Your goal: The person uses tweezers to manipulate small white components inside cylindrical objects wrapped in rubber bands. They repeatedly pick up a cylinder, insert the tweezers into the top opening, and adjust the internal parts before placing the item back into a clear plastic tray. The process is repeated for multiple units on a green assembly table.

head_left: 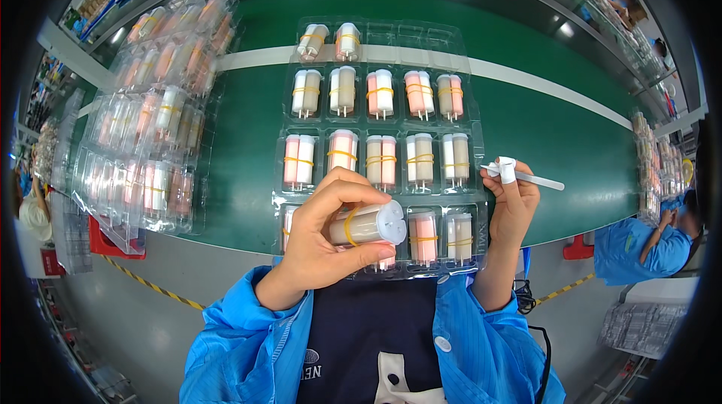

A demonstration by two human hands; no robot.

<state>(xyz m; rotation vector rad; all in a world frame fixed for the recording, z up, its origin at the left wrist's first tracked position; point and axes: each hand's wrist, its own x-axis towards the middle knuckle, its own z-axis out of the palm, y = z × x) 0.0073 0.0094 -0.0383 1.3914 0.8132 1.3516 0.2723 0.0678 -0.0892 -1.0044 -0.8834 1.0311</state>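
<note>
My left hand [316, 242] is closed around a banded pair of tubes [362, 227], greyish with clear caps and a yellow rubber band; the capped ends face right. A slim white stick-like tool [543, 180] is pinched in my right hand [515, 205], beside the tray's right edge; its exact kind I cannot make out. A white cover [507, 170] wraps one fingertip of that hand. Beneath my left hand lies a clear plastic tray [410, 31] with rows of banded tube pairs [380, 159] in pink, white and grey. My left hand hides part of its nearest row.
Stacked clear trays [143, 133] of similar tubes stand at the left on the green table [571, 156]. More filled trays [648, 167] sit at the far right. A person in blue [647, 250] is at the right, beyond the table edge. Red stools [113, 242] stand below.
</note>
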